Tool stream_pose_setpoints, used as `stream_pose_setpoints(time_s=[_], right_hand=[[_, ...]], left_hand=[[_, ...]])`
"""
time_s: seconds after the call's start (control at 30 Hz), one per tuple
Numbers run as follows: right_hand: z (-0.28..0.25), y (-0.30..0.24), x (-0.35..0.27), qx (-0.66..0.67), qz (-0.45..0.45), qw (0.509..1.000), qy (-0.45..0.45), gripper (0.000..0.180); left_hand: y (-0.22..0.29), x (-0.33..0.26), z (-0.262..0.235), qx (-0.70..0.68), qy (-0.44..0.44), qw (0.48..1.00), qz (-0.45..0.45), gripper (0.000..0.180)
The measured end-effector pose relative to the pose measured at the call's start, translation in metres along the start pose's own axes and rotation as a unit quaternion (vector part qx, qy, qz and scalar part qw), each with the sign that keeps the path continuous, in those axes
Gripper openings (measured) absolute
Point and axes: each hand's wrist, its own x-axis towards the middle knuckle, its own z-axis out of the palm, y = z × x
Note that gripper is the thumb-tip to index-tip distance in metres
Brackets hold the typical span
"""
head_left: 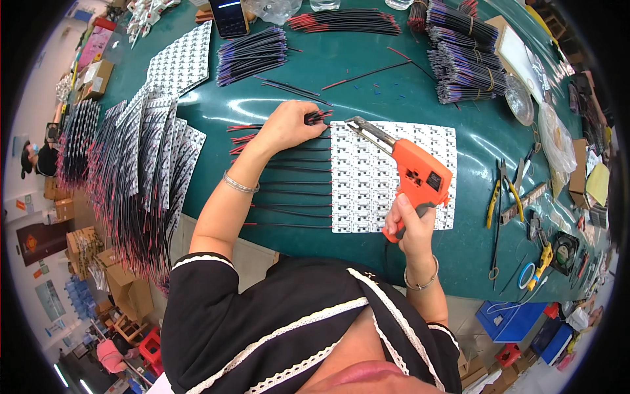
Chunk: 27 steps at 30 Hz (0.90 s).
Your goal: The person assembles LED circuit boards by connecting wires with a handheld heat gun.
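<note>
In my right hand [416, 231] is an orange soldering gun [420, 167], gripped by its handle. The gun's metal tip reaches over the top left corner of a white circuit board panel [359, 197] lying on the table. My left hand [289, 126] pinches a few black wires with red ends [319, 116], just beside that corner. Along the panel's left edge several black wires [295, 194] stick out leftward in spaced rows. The ends of the wires under my left wrist are partly hidden.
Stacked panels with hanging wires [134, 154] cover the table's left side. Wire bundles [252, 56] lie at the back, with more banded bundles [467, 56] at the back right. Yellow-handled pliers [504, 190], other tools and a small black fan [564, 253] sit on the right.
</note>
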Motion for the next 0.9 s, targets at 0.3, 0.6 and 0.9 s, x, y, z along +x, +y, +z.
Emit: stream_pose_setpoints(time_s=[0.3, 0.6, 0.9], right_hand=[[-0.013, -0.001, -0.017, 0.046, -0.033, 0.998, 0.021, 0.023], [-0.016, -0.004, -0.039, 0.046, -0.050, 0.997, 0.025, 0.024], [-0.021, -0.008, -0.048, 0.093, -0.080, 0.990, 0.074, 0.021]], left_hand=[[-0.004, -0.008, -0.005, -0.038, -0.002, 0.999, 0.015, 0.027], [-0.010, -0.018, -0.011, -0.051, 0.129, 0.986, 0.095, 0.021], [0.022, -0.073, -0.082, -0.188, 0.543, 0.789, 0.216, 0.015]])
